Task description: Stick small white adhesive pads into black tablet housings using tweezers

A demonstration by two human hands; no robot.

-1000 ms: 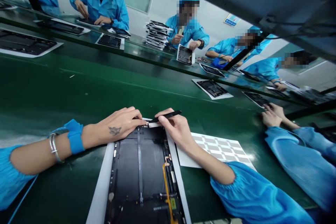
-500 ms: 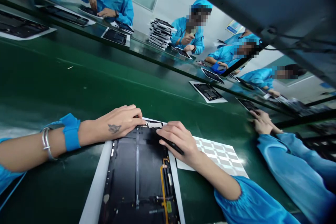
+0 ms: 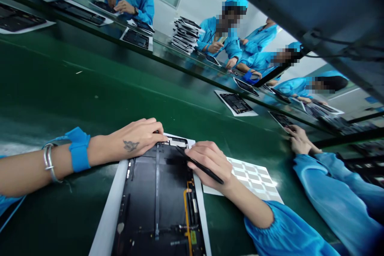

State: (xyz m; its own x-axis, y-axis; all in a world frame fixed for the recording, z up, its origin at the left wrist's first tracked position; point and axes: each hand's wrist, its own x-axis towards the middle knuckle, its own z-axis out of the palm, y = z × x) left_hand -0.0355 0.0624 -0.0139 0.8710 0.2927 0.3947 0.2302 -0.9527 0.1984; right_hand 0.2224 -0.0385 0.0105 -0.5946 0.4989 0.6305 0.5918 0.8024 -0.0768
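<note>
An opened tablet (image 3: 159,196) with black inner parts and an orange flex cable lies on a white sheet (image 3: 109,216) on the green belt. My left hand (image 3: 136,140), with a small tattoo, rests flat on the tablet's top left corner, fingertips pressing near its upper edge. My right hand (image 3: 210,162) is closed round black tweezers (image 3: 199,165), whose tip points at the tablet's top edge. A blue wrist strap (image 3: 78,150) and a silver bangle (image 3: 48,162) sit on my left wrist.
A sheet of grey stickers (image 3: 252,176) lies right of the tablet. A co-worker's hand (image 3: 298,140) and blue sleeve are at the right. More tablets on white sheets (image 3: 235,103) lie on the green belt (image 3: 90,96). Across it, several people in blue work beside a stack of tablets (image 3: 186,34).
My right hand turned the tweezers over: they pointed right over the fingers before, and now lie across the hand with the tip down-left on the tablet. The left hand stayed put.
</note>
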